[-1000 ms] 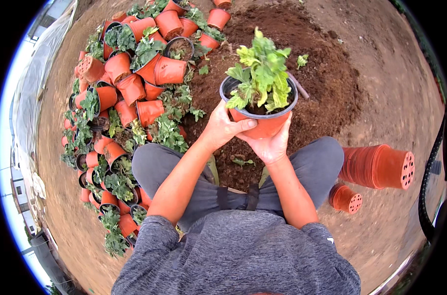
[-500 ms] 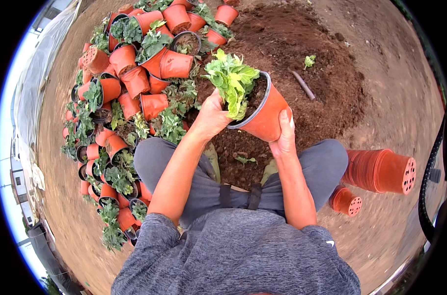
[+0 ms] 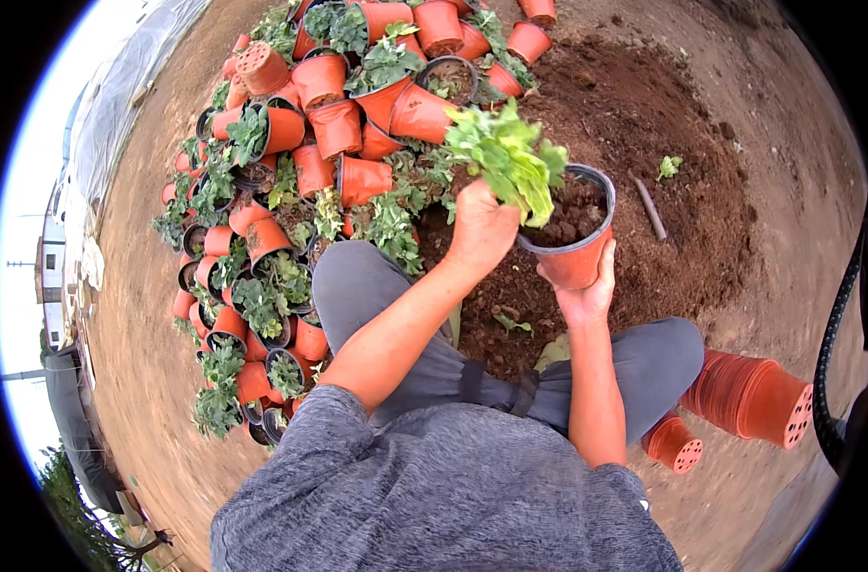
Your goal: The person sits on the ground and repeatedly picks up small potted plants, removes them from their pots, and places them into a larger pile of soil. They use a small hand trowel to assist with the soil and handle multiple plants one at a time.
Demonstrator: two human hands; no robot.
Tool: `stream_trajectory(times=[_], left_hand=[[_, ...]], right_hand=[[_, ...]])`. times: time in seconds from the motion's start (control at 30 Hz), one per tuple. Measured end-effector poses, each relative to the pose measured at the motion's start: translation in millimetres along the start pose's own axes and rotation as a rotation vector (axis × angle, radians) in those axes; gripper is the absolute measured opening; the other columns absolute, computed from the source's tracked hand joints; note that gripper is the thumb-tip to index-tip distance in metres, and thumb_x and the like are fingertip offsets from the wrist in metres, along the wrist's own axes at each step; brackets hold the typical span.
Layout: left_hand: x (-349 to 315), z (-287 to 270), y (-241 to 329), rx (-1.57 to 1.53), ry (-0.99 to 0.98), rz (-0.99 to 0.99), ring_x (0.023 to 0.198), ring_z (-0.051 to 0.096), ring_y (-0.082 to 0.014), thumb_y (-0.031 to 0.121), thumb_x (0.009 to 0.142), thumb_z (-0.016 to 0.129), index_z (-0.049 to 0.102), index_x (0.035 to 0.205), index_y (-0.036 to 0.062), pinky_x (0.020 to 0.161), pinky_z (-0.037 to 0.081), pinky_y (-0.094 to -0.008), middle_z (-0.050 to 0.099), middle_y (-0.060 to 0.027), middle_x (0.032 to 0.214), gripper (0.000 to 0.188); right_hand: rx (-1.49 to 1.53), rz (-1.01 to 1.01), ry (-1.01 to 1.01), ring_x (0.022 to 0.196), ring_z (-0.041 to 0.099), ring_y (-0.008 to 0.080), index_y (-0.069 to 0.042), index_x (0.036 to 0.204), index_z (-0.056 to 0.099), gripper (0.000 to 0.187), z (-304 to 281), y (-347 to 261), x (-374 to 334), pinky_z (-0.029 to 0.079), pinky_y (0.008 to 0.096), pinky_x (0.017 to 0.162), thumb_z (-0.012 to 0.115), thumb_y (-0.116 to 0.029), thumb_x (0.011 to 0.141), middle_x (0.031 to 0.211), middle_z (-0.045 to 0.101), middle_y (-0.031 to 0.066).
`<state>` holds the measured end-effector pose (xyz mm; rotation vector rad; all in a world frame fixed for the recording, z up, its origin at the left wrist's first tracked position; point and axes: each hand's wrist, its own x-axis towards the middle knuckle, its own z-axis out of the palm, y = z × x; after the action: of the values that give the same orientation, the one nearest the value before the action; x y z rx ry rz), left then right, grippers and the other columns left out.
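My left hand (image 3: 485, 227) is closed around the base of a leafy green plant (image 3: 510, 160), at the left side of a plastic pot. The leaves lean left over the pot's rim. My right hand (image 3: 587, 294) grips the orange-red pot (image 3: 575, 265) from below and the right, its thumb hidden behind the pot or blurred. The pot has a dark rim and tilts a little toward me, showing brown soil (image 3: 577, 212) inside. Whether the plant's roots are still in that soil, I cannot tell.
A heap of orange pots with wilted plants (image 3: 337, 129) lies to the left. Loose dark soil (image 3: 682, 257) spreads ahead, with a short stick (image 3: 651, 208) and a small green sprig (image 3: 670, 168) on it. Stacked empty pots, one large stack (image 3: 751, 391) and one small stack (image 3: 671, 443), lie right.
The pot has turned more upright, so its soil shows. My left hand has shifted from the pot's rim side to gripping the plant, which now stands further out of the pot's mouth.
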<state>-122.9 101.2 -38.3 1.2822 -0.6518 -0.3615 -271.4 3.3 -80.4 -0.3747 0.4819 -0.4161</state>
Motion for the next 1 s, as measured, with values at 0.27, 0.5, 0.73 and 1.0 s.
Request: stream_trajectory(times=[0.27,0.5,0.73,1.0], left_hand=[[63.5,-18.8,60.3,0.013,0.095,0.081,0.09,0.062,-0.019,0.009,0.086,0.066,0.062,0.105,0.002,0.084,0.047,-0.0332,0.066,-0.0096,0.096,0.021],[65.0,-63.2,64.9,0.112,0.244,-0.012,0.08,0.06,-0.0099,0.008,0.09,0.064,0.067,0.101,-0.0015,0.069,0.048,-0.0273,0.068,-0.0012,0.092,0.015],[-52.1,-273.8,118.3,0.823,0.293,-0.169,0.067,0.059,-0.019,-0.003,0.078,0.051,0.065,0.09,-0.0012,0.063,0.046,-0.0313,0.064,-0.0095,0.073,0.018],[-391.8,-373.0,125.1,1.347,-0.927,-1.588,0.104,0.063,-0.0308,0.044,0.064,0.077,0.071,0.1,0.0081,0.091,0.047,-0.0429,0.067,-0.016,0.109,0.051]], right_hand=[[0.067,0.054,0.03,0.115,0.054,0.0317,-0.022,0.134,0.047,0.062,-16.0,-3.7,7.5,0.049,0.0524,0.078,0.038,-0.066,0.091,0.134,0.053,0.0064],[0.064,0.084,0.131,0.114,0.055,0.032,-0.022,0.135,0.046,0.063,-12.1,-0.7,7.9,0.049,0.0541,0.076,0.039,-0.067,0.091,0.133,0.054,0.0056],[-0.109,-0.294,0.115,0.115,0.054,0.0325,-0.016,0.136,0.044,0.057,14.5,-61.0,-8.8,0.05,0.0544,0.08,0.044,-0.056,0.094,0.134,0.052,0.0098],[-1.833,-1.664,0.681,0.12,0.049,0.0349,0.002,0.134,0.047,0.073,59.6,-200.1,16.4,0.04,0.042,0.102,0.073,-0.042,0.081,0.131,0.05,0.0219]])
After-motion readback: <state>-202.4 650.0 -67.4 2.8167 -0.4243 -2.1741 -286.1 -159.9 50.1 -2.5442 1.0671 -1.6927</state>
